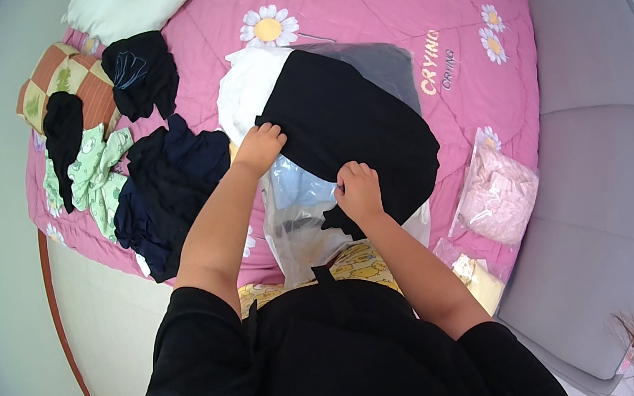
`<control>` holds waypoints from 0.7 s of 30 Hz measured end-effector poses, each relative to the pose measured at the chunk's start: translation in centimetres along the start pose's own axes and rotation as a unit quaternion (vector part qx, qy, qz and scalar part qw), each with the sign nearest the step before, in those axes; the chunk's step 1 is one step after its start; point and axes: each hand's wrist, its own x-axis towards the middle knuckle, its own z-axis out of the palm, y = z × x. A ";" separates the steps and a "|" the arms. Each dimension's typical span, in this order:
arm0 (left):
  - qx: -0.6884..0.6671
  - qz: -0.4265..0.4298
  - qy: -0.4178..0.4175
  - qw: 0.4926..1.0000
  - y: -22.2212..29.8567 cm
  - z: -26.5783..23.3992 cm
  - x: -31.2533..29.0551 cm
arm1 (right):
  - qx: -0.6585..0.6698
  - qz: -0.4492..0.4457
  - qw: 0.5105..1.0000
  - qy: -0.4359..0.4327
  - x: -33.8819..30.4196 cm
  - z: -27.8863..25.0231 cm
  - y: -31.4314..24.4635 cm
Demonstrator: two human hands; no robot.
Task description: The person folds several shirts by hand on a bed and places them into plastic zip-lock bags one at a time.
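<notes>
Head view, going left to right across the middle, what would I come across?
Green clothes, dark clothes, your left hand, your right hand, bagged pink cloth, gray padded panel.

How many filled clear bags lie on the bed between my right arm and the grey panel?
2: a pink-filled bag beside the grey panel, and a pale-yellow-filled bag next to your right arm. The arm may hide more.
</notes>
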 end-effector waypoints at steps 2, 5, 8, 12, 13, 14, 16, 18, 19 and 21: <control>0.002 0.013 0.011 1.000 -0.4 0.2 -0.6 | -0.003 -0.020 1.000 -0.002 -0.2 -0.2 0.1; 0.022 0.046 0.051 0.997 -1.0 0.3 -2.1 | -0.038 -0.020 0.998 0.037 -0.7 0.0 0.4; 0.041 0.074 0.075 0.994 -1.2 0.6 -4.1 | -0.060 -0.054 0.996 0.033 -1.2 -0.1 0.4; 0.044 0.052 0.047 0.997 -0.8 1.7 -8.1 | -0.016 -0.061 0.998 0.018 -2.3 0.1 -0.5; 0.042 0.048 0.039 0.997 -0.4 2.1 -9.2 | -0.015 -0.066 0.998 -0.005 -2.6 0.1 -0.6; 0.039 0.044 0.031 0.998 0.1 2.6 -10.2 | -0.014 -0.070 0.997 -0.029 -3.0 0.2 -0.6; 0.018 0.021 0.005 1.000 1.1 3.1 -11.7 | -0.018 -0.075 0.996 -0.037 -3.4 0.4 -1.0; -0.007 0.020 0.061 0.998 1.3 4.4 -12.7 | -0.044 -0.060 0.994 -0.076 -3.7 0.6 -1.8; -0.008 0.020 0.063 0.998 1.7 4.2 -12.7 | -0.047 -0.059 0.994 -0.076 -3.9 0.8 -1.8; -0.221 -0.148 0.009 0.964 2.5 3.8 -12.7 | -0.071 -0.051 0.994 -0.066 -4.2 1.2 -1.8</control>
